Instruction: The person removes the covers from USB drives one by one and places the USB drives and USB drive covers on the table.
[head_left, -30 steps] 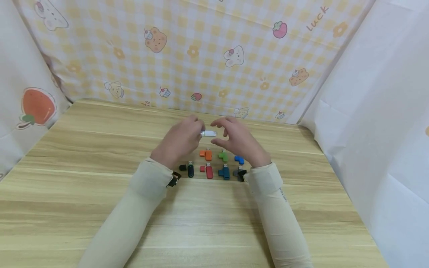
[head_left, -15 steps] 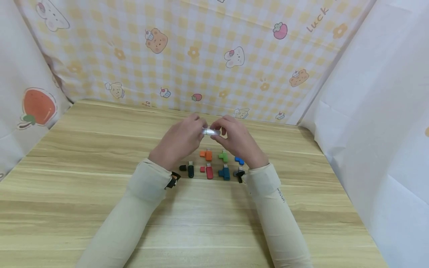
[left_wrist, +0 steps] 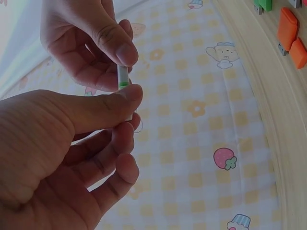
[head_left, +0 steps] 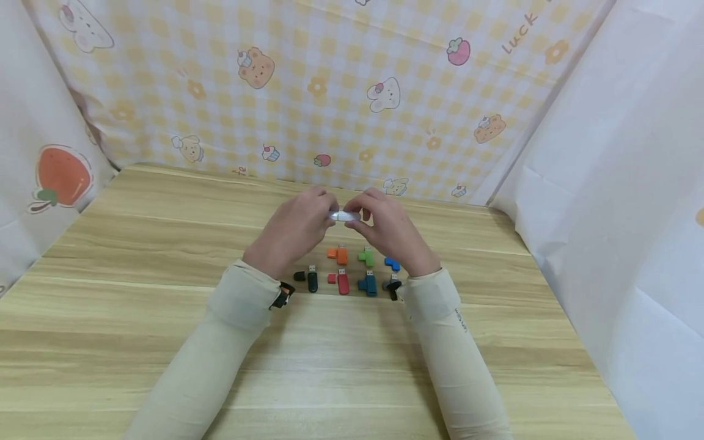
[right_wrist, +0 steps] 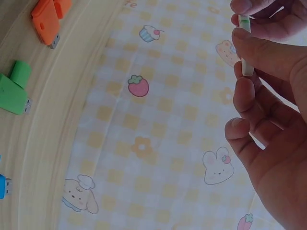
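Note:
Both hands hold a white USB stick (head_left: 343,216) with a thin green band, raised over the far part of the table. My left hand (head_left: 294,226) pinches one end between thumb and forefinger, its other fingers loosely curled. At the opposite end, thumb and fingers of my right hand (head_left: 387,229) pinch the stick. The green band shows between the two grips in the left wrist view, where the white body (left_wrist: 123,74) is mostly covered by fingers. From the right wrist, a white end (right_wrist: 247,68) sticks out below the right thumb. Whether a metal plug is inside cannot be seen.
Nearer on the table (head_left: 330,379) lie USB sticks with caps off beside them: orange (head_left: 342,255), green (head_left: 368,258), blue (head_left: 393,264), black (head_left: 313,281), red (head_left: 343,283), dark blue (head_left: 371,285) and a grey one (head_left: 392,281) partly behind the right wrist. A checked cloth (head_left: 319,116) hangs behind.
My right hand has moved left and taken hold of the white USB stick's free end; its fingers were apart from it a second ago. Over the last half second the hands have barely moved.

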The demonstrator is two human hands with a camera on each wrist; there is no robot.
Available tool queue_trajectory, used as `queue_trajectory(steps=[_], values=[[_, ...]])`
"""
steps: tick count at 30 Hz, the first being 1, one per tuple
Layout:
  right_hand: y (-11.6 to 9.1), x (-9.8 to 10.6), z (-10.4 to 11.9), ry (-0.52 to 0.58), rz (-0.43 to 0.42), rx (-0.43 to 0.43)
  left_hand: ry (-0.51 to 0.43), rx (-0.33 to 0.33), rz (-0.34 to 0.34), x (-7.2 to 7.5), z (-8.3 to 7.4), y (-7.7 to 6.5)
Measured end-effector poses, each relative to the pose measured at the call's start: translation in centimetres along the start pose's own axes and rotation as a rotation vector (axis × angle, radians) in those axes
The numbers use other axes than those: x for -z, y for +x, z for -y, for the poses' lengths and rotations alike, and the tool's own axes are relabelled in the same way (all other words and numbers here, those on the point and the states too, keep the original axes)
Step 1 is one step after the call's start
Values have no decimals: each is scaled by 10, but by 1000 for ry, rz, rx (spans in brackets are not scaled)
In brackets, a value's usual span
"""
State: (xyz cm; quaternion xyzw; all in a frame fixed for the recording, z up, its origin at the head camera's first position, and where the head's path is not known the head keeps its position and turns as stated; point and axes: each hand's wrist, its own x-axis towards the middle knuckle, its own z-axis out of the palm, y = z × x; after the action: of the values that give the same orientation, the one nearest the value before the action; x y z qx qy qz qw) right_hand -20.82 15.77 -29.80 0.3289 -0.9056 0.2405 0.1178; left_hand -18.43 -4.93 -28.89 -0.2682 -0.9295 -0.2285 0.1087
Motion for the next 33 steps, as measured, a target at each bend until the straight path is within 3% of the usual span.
queue_trajectory(steps=[13, 22, 33], values=[[-2, 2, -4, 8, -26, 22, 18, -21, -7, 1, -1, 1], [-2, 1, -6, 3, -31, 12, -51, 5, -30, 0, 0, 2], [0, 1, -3, -15, -31, 45, -79, 0, -2, 4, 3, 1]])
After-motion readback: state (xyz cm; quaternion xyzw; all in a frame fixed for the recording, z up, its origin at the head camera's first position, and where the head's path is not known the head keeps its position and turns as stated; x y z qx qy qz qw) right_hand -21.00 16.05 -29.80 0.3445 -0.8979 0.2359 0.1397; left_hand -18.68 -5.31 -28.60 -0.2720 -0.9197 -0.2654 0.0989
